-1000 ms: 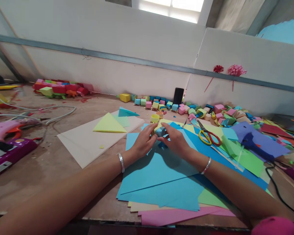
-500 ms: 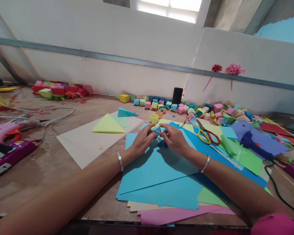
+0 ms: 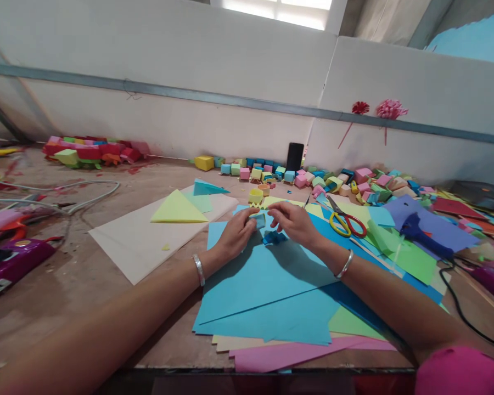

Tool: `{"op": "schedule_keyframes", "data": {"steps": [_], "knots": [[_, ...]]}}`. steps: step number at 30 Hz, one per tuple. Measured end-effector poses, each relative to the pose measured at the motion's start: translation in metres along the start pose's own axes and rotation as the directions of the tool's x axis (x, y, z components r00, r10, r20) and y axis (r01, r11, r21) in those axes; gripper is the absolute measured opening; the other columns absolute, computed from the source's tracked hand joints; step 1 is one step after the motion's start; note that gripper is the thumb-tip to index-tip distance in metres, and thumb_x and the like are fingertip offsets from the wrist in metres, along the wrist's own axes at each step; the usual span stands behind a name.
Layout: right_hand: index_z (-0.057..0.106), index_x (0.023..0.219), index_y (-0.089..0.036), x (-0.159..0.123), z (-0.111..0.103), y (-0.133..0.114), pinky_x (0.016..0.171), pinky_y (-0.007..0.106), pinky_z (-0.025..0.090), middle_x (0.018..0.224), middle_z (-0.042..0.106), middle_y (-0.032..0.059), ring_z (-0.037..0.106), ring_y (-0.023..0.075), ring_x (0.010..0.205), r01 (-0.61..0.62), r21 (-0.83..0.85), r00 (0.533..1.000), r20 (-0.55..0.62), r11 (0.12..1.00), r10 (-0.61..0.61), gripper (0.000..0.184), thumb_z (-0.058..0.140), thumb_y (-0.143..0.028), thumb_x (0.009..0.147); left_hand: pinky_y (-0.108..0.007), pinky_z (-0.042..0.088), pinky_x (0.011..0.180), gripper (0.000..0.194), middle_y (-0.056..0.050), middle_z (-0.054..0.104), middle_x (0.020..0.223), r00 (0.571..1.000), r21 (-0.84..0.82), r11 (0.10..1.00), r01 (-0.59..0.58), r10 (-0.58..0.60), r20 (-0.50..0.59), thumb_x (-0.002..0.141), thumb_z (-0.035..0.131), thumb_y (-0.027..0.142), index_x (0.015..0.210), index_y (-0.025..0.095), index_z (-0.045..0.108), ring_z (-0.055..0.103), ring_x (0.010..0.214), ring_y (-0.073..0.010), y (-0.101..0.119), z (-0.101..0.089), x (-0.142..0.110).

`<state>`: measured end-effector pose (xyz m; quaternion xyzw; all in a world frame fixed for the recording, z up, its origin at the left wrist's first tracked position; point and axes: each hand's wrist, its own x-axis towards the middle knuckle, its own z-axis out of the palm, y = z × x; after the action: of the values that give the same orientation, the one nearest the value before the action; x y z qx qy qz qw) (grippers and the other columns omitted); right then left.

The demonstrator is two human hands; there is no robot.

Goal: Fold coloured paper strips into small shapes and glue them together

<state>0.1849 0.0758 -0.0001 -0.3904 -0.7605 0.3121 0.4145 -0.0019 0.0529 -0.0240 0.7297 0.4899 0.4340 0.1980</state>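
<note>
My left hand (image 3: 235, 235) is closed around a small light-blue paper box (image 3: 258, 220), pinching it between thumb and fingers. Just to its right, my right hand (image 3: 292, 222) hovers with loosely bent fingers apart from one another; nothing shows in them. Below the hands, small dark-blue paper pieces (image 3: 274, 237) lie on a stack of light-blue paper sheets (image 3: 267, 291). A yellow zigzag-edged paper piece (image 3: 256, 197) and a small orange paper ring (image 3: 264, 190) stand just beyond the box.
Scissors (image 3: 346, 224) with yellow and red handles lie to the right, near a blue glue gun (image 3: 424, 236). Folded yellow paper (image 3: 179, 208) rests on a pale sheet (image 3: 123, 241) at left. Many small paper boxes (image 3: 245, 173) and a phone (image 3: 295, 157) line the wall.
My right hand has come away from the light-blue box, which stays in my left hand. The dark-blue pieces beneath now show more fully. The view has shifted slightly.
</note>
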Motion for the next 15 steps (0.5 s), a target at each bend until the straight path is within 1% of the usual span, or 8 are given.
{"op": "schedule_keyframes", "data": {"steps": [2, 4, 7, 9, 11, 12, 14, 15], "knots": [[0.066, 0.093, -0.016, 0.007, -0.016, -0.007, 0.051, 0.023, 0.052, 0.074, 0.069, 0.0023, 0.068, 0.0145, 0.060, 0.063, -0.074, 0.996, -0.058, 0.995, -0.067, 0.017, 0.054, -0.026, 0.086, -0.043, 0.050, 0.092, 0.028, -0.010, 0.065, 0.107, 0.997, 0.023, 0.999, 0.046, -0.044, -0.060, 0.085, 0.041, 0.020, 0.108, 0.019, 0.057, 0.061, 0.101, -0.0235, -0.003, -0.002, 0.002], [0.068, 0.088, -0.015, 0.012, -0.038, -0.019, 0.054, 0.023, 0.051, 0.078, 0.070, 0.0044, 0.068, 0.0148, 0.062, 0.129, -0.185, 0.986, -0.078, 0.974, -0.145, 0.015, 0.056, -0.024, 0.084, -0.043, 0.050, 0.091, 0.026, -0.009, 0.065, 0.102, 0.996, 0.019, 0.998, 0.059, -0.058, -0.062, 0.085, 0.040, 0.021, 0.105, 0.020, 0.056, 0.061, 0.098, -0.0229, -0.005, -0.006, 0.004], [0.071, 0.086, -0.016, 0.013, -0.084, -0.041, 0.059, 0.024, 0.049, 0.073, 0.071, 0.0038, 0.067, 0.0148, 0.064, 0.185, -0.393, 0.972, -0.060, 0.901, -0.226, 0.016, 0.058, -0.023, 0.083, -0.043, 0.048, 0.096, 0.024, -0.007, 0.066, 0.100, 0.999, 0.005, 0.999, 0.031, -0.031, 0.017, 0.086, 0.039, 0.027, 0.098, 0.021, 0.058, 0.061, 0.100, -0.0232, -0.003, -0.012, 0.006], [0.073, 0.085, -0.017, 0.009, -0.122, -0.052, 0.062, 0.025, 0.048, 0.075, 0.072, 0.0038, 0.066, 0.0155, 0.067, 0.198, -0.543, 0.957, -0.073, 0.816, -0.281, 0.016, 0.057, -0.021, 0.082, -0.043, 0.046, 0.097, 0.028, -0.008, 0.067, 0.103, 0.996, 0.072, 0.995, 0.064, -0.069, 0.058, 0.087, 0.038, 0.035, 0.096, 0.020, 0.061, 0.061, 0.101, -0.0248, -0.004, -0.015, 0.008], [0.074, 0.086, -0.016, -0.001, -0.165, -0.054, 0.067, 0.027, 0.047, 0.081, 0.073, 0.0055, 0.065, 0.0172, 0.072, 0.125, -0.717, 0.940, -0.135, 0.686, -0.313, 0.018, 0.057, -0.019, 0.082, -0.043, 0.045, 0.098, 0.035, -0.008, 0.067, 0.107, 0.993, 0.106, 0.990, 0.089, -0.096, 0.068, 0.088, 0.038, 0.041, 0.101, 0.020, 0.062, 0.060, 0.104, -0.0264, -0.007, -0.015, 0.012], [0.074, 0.087, -0.016, -0.009, -0.188, -0.052, 0.070, 0.028, 0.047, 0.084, 0.073, 0.0065, 0.065, 0.0185, 0.075, 0.051, -0.793, 0.934, -0.178, 0.607, -0.310, 0.019, 0.056, -0.018, 0.082, -0.043, 0.044, 0.099, 0.038, -0.007, 0.066, 0.109, 0.992, 0.109, 0.989, 0.097, -0.105, 0.067, 0.089, 0.038, 0.045, 0.105, 0.020, 0.062, 0.059, 0.106, -0.0273, -0.009, -0.015, 0.014], [0.074, 0.092, -0.015, -0.029, -0.230, -0.039, 0.076, 0.031, 0.046, 0.090, 0.073, 0.0089, 0.066, 0.0213, 0.083, -0.150, -0.887, 0.933, -0.274, 0.438, -0.235, 0.023, 0.052, -0.018, 0.084, -0.045, 0.043, 0.100, 0.045, -0.007, 0.065, 0.116, 0.986, 0.106, 0.988, 0.115, -0.127, 0.108, 0.090, 0.037, 0.052, 0.113, 0.022, 0.061, 0.059, 0.109, -0.0289, -0.013, -0.015, 0.018], [0.074, 0.097, -0.015, -0.040, -0.249, -0.030, 0.078, 0.031, 0.046, 0.094, 0.073, 0.0101, 0.066, 0.0223, 0.087, -0.263, -0.899, 0.932, -0.331, 0.350, -0.148, 0.027, 0.049, -0.018, 0.086, -0.046, 0.044, 0.099, 0.048, -0.006, 0.065, 0.118, 0.981, 0.090, 0.989, 0.118, -0.131, 0.146, 0.089, 0.040, 0.056, 0.118, 0.023, 0.058, 0.059, 0.110, -0.0297, -0.016, -0.017, 0.020]]}}
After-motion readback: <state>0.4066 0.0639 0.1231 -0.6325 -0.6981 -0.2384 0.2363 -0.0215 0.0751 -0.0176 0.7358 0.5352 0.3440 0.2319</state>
